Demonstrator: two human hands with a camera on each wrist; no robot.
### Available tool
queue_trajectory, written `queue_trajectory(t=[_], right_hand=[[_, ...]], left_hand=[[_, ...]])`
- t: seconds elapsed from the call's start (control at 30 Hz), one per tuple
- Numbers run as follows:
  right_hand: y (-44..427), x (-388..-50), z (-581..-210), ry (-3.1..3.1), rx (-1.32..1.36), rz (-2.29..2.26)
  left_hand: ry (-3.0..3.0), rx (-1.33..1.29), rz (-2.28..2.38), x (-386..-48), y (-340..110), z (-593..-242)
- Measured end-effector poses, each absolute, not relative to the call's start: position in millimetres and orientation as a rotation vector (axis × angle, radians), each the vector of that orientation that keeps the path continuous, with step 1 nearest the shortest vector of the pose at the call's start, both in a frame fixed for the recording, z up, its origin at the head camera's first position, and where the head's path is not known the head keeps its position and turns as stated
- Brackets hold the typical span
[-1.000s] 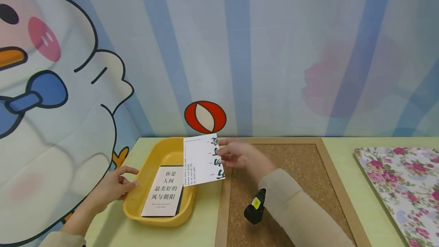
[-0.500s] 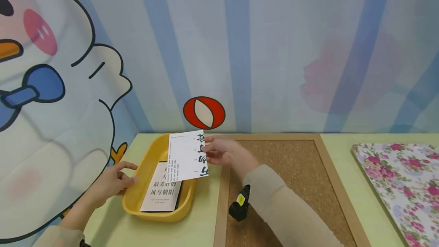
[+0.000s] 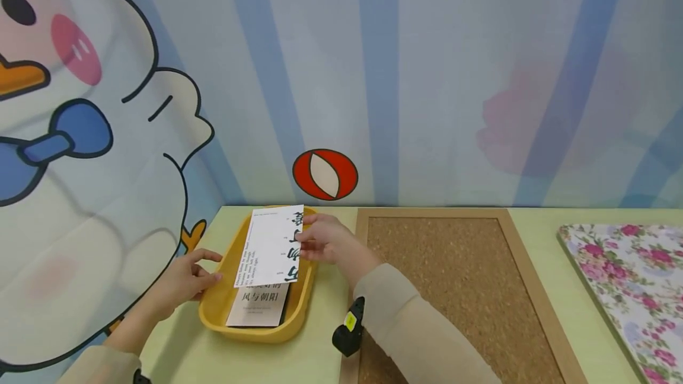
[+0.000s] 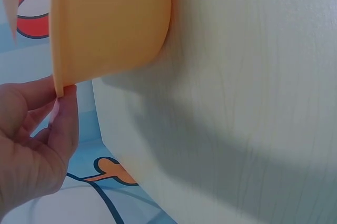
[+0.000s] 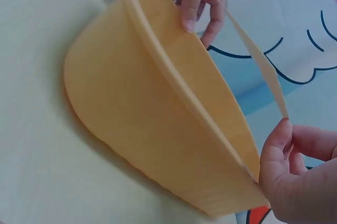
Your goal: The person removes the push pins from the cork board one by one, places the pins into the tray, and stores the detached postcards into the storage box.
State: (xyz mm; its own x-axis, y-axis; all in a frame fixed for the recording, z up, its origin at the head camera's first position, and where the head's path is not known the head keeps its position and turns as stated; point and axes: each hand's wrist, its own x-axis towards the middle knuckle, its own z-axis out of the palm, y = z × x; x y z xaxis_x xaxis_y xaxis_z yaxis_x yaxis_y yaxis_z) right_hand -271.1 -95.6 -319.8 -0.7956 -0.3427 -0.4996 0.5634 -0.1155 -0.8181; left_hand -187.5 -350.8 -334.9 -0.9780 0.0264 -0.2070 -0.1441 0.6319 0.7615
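Observation:
A yellow plastic basin stands at the left of the table. My left hand pinches its left rim between thumb and fingers, as the left wrist view shows. Above the basin my right hand holds a white printed card by its right edge, thumb against fingers. In the right wrist view that card appears nearly edge-on, raised over the rim. Inside the basin lies another card with dark lettering, its upper part hidden by the held one. A dark edge shows beneath it.
Right of the basin lies a wood-framed cork board, partly under my right sleeve. A flower-patterned board lies at the far right. Behind the table hangs a striped cartoon backdrop.
My right hand has moved left with the white card, from the basin's right side to over its middle, covering more of the card inside. My left hand stays at the rim.

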Motion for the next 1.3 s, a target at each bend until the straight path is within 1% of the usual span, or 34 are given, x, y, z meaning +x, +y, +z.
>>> queue_trajectory(t=[0.47,0.67,1.3], right_hand=[[-134.0,-244.8,-326.5,1.727,0.224,-2.014],[-149.9,-237.4,-327.6,1.725,0.263,-1.998],[-163.5,-228.7,-342.8,1.74,0.425,-2.005]], left_hand=[[2.672,-0.117,1.244,-188.7,-351.4,-334.7],[2.701,-0.117,1.222,-188.6,-352.0,-333.6],[2.714,-0.144,1.202,-185.9,-350.1,-332.7]])
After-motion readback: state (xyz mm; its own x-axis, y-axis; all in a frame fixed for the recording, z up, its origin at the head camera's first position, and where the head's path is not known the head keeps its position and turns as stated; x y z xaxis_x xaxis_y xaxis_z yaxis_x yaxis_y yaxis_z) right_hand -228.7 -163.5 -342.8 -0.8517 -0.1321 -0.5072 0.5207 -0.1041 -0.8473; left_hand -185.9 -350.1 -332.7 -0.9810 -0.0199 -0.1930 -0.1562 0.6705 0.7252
